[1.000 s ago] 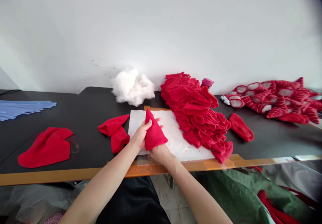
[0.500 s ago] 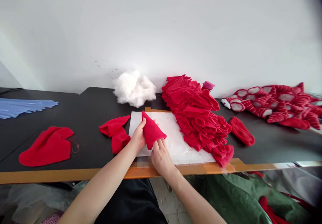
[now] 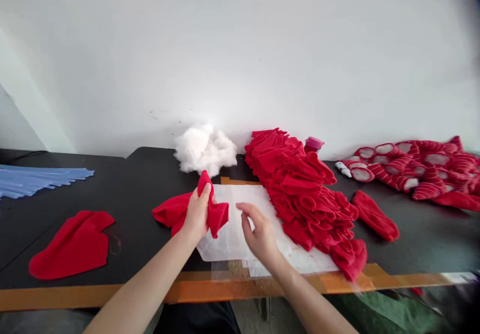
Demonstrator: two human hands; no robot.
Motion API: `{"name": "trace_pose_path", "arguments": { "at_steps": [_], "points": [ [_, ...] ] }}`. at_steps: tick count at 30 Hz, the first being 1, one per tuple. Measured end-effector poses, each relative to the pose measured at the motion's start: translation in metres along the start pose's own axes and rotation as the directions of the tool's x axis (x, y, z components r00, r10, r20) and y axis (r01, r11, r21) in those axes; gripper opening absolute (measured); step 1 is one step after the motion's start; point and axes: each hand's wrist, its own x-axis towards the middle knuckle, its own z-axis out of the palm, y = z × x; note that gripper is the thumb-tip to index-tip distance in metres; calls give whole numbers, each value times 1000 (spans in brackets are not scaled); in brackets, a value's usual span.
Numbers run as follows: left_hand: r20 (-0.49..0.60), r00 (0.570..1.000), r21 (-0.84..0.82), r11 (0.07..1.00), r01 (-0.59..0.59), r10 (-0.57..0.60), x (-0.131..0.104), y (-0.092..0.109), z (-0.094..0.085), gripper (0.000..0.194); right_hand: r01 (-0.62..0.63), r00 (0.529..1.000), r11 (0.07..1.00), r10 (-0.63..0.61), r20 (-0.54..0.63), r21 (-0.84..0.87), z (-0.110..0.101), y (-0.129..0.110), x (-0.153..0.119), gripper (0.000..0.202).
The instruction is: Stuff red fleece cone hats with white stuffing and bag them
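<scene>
On the black worktop (image 3: 138,224), a limp red cloth piece (image 3: 218,217) is held over the left part of the white paper (image 3: 242,194).
It is clenched by the left hand (image 3: 195,215); the right hand (image 3: 260,234) is released. White fluff (image 3: 204,149) lies behind the paper; right of it, flat-looking red pieces (image 3: 300,184) are heaped; farther right, apparently filled striped pieces (image 3: 431,169) are gathered.

Red cloth (image 3: 218,218) and a red heap (image 3: 300,189) — plain, unpatterned — with white fluff (image 3: 205,150), pale-blue strips (image 3: 41,178), white-striped red pieces (image 3: 420,166), a magenta lid (image 3: 314,142), and a black counter (image 3: 142,179) edged orange-brown.
</scene>
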Motion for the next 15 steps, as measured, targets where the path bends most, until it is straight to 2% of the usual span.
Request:
{"name": "trace_pose_path", "arguments": {
  "at_steps": [1,3,5,8,10,12,15],
  "points": [
    [12,1000,40,999,-24,24,2,10,-4,36,-54,998,998,53,-35,-33,6,13,14,37],
    [23,998,131,990,-56,53,10,31,-11,42,-103,994,985,105,8,-142,27,36,47,49],
    [35,999,210,976,-47,40,21,52,-16,43,-87,983,963,125,134,-256,55,50,81,65],
    [102,995,376,926,-15,-25,44,81,-18,41,-37,941,922,161,296,-385,101,57,126,81],
    [152,985,515,857,-11,-79,63,94,-16,43,-34,922,895,200,331,-446,127,62,145,76],
    [190,977,634,772,-45,-100,85,97,-13,45,-41,929,898,195,315,-437,147,76,156,61],
    [284,958,706,685,-182,-38,124,82,-11,48,25,963,962,50,266,-273,162,105,159,41]
  ]
}}
